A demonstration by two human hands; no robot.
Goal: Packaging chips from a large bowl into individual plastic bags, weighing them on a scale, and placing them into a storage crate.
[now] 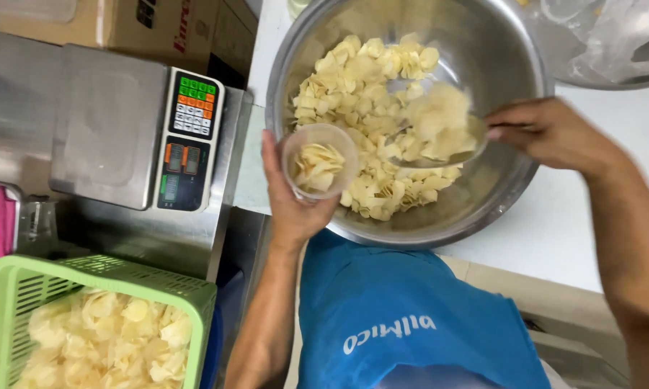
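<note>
the left hand [290, 198] wraps its fingers around a clear plastic cup [319, 163], thumb up one side and palm beneath, gripping it firmly. the cup is partly filled with pale yellow chips [317, 167] and is held tilted at the near-left rim of a large steel bowl [483, 50], overlapping its edge. the right hand [548, 132] is closed around the handle of a scoop [439, 137], fingers curled tight on it; the scoop carries a heap of chips and looks blurred, hanging over the middle of the bowl, just to the right of the cup. inside the bowl a loose pile of the same chips [360, 86] spreads across the bottom and left wall.

the bowl rests on a white counter [576, 230]. to the left of it stands a steel weighing scale [108, 122] with a panel of coloured keys and a bare platter. below the scale, at the lower left corner, a green plastic basket [21, 288] holds more chips. a cardboard box [166, 29] lies behind the scale. the person's blue shirt [411, 302] fills the lower middle.
</note>
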